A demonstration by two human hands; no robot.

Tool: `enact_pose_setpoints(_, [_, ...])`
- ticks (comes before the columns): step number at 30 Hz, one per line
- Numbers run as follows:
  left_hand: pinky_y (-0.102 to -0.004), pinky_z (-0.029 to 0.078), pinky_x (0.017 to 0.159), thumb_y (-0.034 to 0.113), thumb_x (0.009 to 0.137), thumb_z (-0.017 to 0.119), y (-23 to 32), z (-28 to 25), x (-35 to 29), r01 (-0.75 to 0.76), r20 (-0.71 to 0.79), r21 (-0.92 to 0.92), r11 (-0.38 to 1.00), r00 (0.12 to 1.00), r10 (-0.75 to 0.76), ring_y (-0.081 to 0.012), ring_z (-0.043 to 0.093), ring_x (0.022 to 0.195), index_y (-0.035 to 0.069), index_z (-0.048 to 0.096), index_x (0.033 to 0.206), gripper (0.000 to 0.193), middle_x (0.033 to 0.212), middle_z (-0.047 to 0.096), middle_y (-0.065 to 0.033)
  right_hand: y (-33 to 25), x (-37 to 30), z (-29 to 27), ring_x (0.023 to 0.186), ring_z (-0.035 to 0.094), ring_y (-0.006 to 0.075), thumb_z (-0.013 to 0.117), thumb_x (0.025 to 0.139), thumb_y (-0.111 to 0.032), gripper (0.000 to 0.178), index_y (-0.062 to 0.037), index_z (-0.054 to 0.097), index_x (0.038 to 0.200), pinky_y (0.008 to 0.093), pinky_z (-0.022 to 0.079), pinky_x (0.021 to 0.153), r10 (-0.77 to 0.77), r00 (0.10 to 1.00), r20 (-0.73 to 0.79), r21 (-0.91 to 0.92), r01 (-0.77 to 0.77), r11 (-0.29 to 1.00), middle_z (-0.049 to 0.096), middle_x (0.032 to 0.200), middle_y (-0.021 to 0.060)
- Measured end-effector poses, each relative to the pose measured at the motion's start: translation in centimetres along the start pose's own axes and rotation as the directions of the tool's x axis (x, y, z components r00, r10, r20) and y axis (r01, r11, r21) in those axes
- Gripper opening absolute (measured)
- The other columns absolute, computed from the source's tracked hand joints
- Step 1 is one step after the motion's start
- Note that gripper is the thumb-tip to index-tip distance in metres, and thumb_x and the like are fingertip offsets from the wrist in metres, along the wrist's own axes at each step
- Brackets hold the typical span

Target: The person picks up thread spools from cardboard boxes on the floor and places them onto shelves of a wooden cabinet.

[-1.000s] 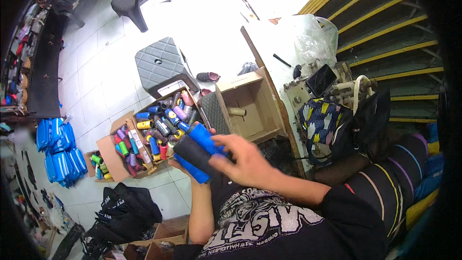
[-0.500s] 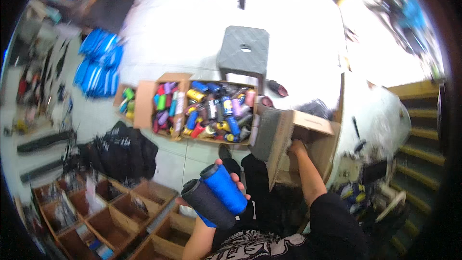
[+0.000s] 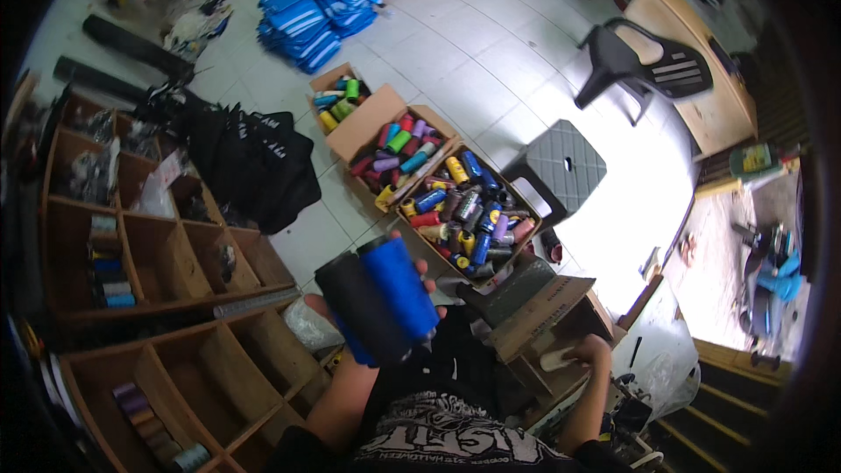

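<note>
My left hand [image 3: 424, 271] is wrapped round large spools of thread, held in front of my body. A black spool [image 3: 349, 298] lies beside a blue spool [image 3: 399, 289], and more blue shows below the black one. My right hand [image 3: 592, 353] is closed at the mouth of a cardboard box [image 3: 543, 320] on the right. By its fingertips is a pale, rounded thing [image 3: 558, 359], too blurred to name. The inside of this box is mostly hidden.
Open cartons [image 3: 420, 228] of many-coloured thread spools stand on the floor ahead. Beyond them are a grey stool [image 3: 565, 166] and a black chair [image 3: 644, 66]. Wooden compartment trays [image 3: 188, 333] fill the left side, near black cloth [image 3: 254, 162]. Blue packs [image 3: 302, 22] lie farther off.
The view has swung right, so the cartons and stool appear turned. My right hand has come up from deep inside the cardboard box to its mouth. My left hand keeps the spools.
</note>
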State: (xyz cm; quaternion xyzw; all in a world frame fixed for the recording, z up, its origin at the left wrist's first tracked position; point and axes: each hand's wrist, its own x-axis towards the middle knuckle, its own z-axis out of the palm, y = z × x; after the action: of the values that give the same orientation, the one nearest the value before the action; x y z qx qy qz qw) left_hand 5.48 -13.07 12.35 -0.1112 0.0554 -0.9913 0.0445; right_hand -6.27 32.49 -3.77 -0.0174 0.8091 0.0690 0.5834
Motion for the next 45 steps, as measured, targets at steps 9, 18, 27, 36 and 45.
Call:
enact_pose_setpoints(9, [-0.0645, 0.027, 0.101, 0.074, 0.06, 0.064, 13.7, 5.4, -9.0, -0.264, 0.069, 0.164, 0.95, 0.964, 0.256, -0.0396, 0.035, 0.128, 0.011, 0.015, 0.145, 0.116, 0.141, 0.03, -0.0233, -20.4, -19.0, -12.0, 0.084, 0.059, 0.017, 0.071, 0.06, 0.0, 0.047, 0.0025, 0.061, 0.105, 0.0284, 0.048, 0.076, -0.568, 0.634, -0.525, 0.426, 0.773, 0.47, 0.062, 0.09, 0.0063])
enact_pose_setpoints(18, [-0.061, 0.025, 0.105, 0.077, 0.061, 0.059, 24.1, 8.8, -22.7, -0.677, 0.258, 0.297, 0.674, 0.736, 0.626, -0.0389, 0.031, 0.131, 0.01, 0.015, 0.145, 0.117, 0.146, 0.021, -0.0229, -58.8, -22.6, -11.1, 0.1, 0.054, 0.016, 0.069, 0.063, -0.008, 0.058, 0.0024, 0.053, 0.117, 0.0279, 0.045, 0.082, -0.933, 0.056, -0.356, 0.303, 0.951, -0.058, 0.056, 0.109, 0.0068])
enact_pose_setpoints(27, [-0.0609, 0.029, 0.102, 0.079, 0.063, 0.056, 21.4, 10.7, -30.4, -0.935, 0.315, 0.349, 0.068, 0.185, 0.931, -0.0371, 0.036, 0.128, 0.01, 0.017, 0.145, 0.114, 0.143, 0.026, -0.0235, -79.9, -32.2, 3.8, 0.092, 0.055, 0.0131, 0.07, 0.07, 0.0, 0.046, -0.0005, 0.056, 0.113, 0.025, 0.045, 0.078, -0.923, -0.261, 0.285, 0.467, 0.878, -0.104, 0.057, 0.1, 0.0038])
enact_pose_setpoints(36, [-0.066, 0.026, 0.101, 0.085, 0.061, 0.049, 15.7, 8.2, -29.6, -0.776, 0.39, 0.162, -0.609, -0.517, 0.762, -0.0424, 0.035, 0.128, 0.01, 0.017, 0.145, 0.117, 0.143, 0.028, -0.0243, -84.1, -42.0, 21.5, 0.098, 0.06, 0.0223, 0.071, 0.076, -0.006, 0.054, -0.0043, 0.049, 0.125, 0.0306, 0.049, 0.08, -0.59, -0.587, 0.554, 0.369, 0.809, -0.458, 0.059, 0.11, 0.013])
enact_pose_setpoints(45, [-0.067, 0.026, 0.1, 0.085, 0.058, 0.052, 11.3, 5.9, -26.7, -0.58, 0.366, 0.107, -0.808, -0.733, 0.574, -0.043, 0.038, 0.125, 0.01, 0.018, 0.145, 0.12, 0.142, 0.031, -0.0224, -89.4, -49.1, 38.6, 0.102, 0.055, 0.0426, 0.056, 0.085, -0.014, 0.037, -0.0032, 0.05, 0.12, 0.048, 0.047, 0.084, -0.455, -0.722, 0.522, -0.16, 0.441, -0.883, 0.057, 0.11, 0.0248])
